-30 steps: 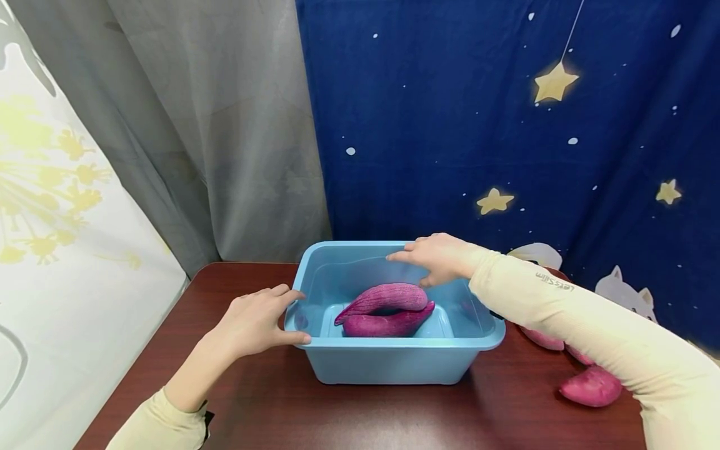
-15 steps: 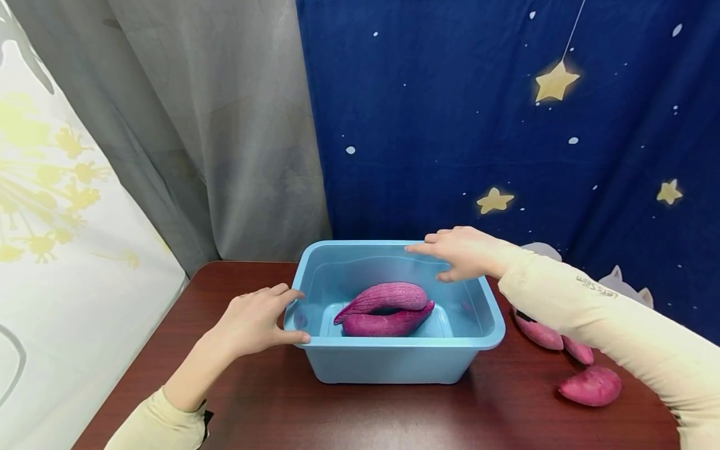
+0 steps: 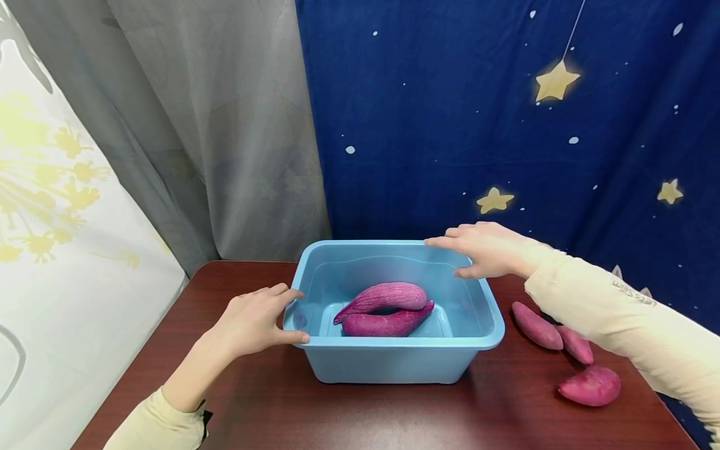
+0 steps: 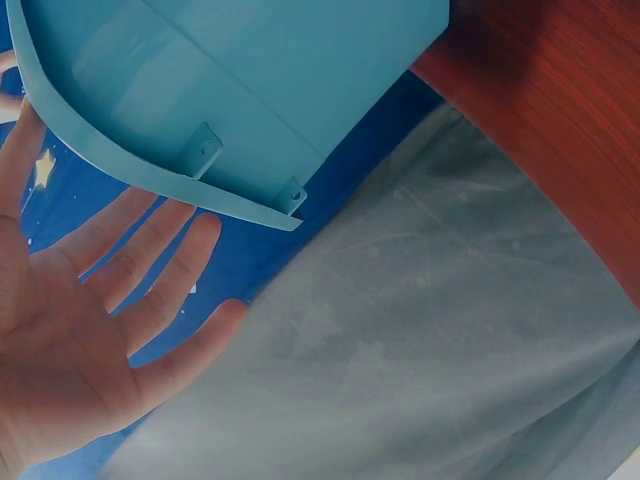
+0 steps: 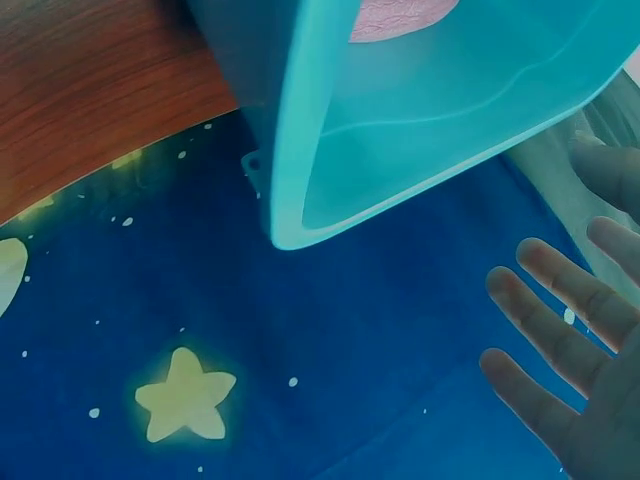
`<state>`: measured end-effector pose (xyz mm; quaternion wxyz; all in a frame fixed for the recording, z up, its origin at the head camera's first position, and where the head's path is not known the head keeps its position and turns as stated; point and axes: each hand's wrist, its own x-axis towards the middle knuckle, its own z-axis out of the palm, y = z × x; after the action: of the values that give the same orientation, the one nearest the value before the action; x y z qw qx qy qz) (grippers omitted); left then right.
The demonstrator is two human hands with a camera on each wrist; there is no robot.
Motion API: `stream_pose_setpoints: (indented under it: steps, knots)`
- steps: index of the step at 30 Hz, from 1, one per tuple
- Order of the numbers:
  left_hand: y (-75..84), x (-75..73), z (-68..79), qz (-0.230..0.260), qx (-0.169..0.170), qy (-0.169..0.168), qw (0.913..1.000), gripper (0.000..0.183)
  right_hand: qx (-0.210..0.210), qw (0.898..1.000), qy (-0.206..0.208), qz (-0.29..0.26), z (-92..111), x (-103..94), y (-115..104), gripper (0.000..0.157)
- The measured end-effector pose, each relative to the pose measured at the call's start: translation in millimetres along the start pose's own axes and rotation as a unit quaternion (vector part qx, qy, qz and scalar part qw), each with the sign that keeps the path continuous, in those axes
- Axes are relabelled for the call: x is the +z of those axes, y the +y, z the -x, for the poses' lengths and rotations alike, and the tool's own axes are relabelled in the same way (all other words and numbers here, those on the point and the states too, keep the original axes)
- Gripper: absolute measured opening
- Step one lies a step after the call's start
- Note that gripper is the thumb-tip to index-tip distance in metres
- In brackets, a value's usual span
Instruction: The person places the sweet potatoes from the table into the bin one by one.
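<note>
Holding two purple sweet potatoes (image 3: 394,295), the blue tub (image 3: 394,364) sits on the reddish table (image 3: 270,400), its near wall hiding some of its floor from my head view. My left hand (image 3: 250,322) rests against its left rim, fingers loosely extended, some tips lost behind the rim in the left wrist view. My right hand (image 3: 495,250) hovers by its far right corner, relaxed and free; I can't tell whether a fingertip touches. Farther right lie three more sweet potatoes (image 3: 590,386), one partly covered by my sleeve (image 3: 607,312)
</note>
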<state>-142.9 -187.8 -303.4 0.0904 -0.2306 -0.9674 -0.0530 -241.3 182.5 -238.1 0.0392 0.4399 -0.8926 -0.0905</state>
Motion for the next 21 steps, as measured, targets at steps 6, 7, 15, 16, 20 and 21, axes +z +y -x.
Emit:
stream_pose_setpoints:
  steps: [6, 7, 15, 16, 20, 21]
  knots:
    - [0.3, -0.8, 0.3, 0.000, 0.000, -0.001, 1.0000, 0.065, 0.001, 1.000, 0.021, 0.012, 10, -0.2, 5, 0.062]
    - [0.3, -0.7, 0.2, 0.000, 0.000, -0.001, 1.0000, 0.065, 0.003, 1.000, 0.022, 0.013, 12, 0.2, 6, 0.062]
    - [-0.6, -0.3, 0.1, 0.000, 0.002, -0.002, 1.0000, 0.065, 0.023, 0.999, 0.030, 0.007, 27, 0.9, 14, 0.060]
    - [-0.8, -0.3, 0.1, -0.001, 0.002, -0.001, 1.0000, 0.065, 0.024, 0.999, 0.032, 0.006, 28, 1.2, 15, 0.060]
    - [-1.1, -0.7, -0.6, 0.000, 0.001, -0.002, 1.0000, 0.066, 0.026, 0.999, 0.044, 0.009, 36, 3.1, 20, 0.059]
    - [-1.0, -0.9, -0.8, 0.000, 0.001, -0.003, 1.0000, 0.065, 0.029, 0.999, 0.045, 0.008, 38, 3.6, 21, 0.059]
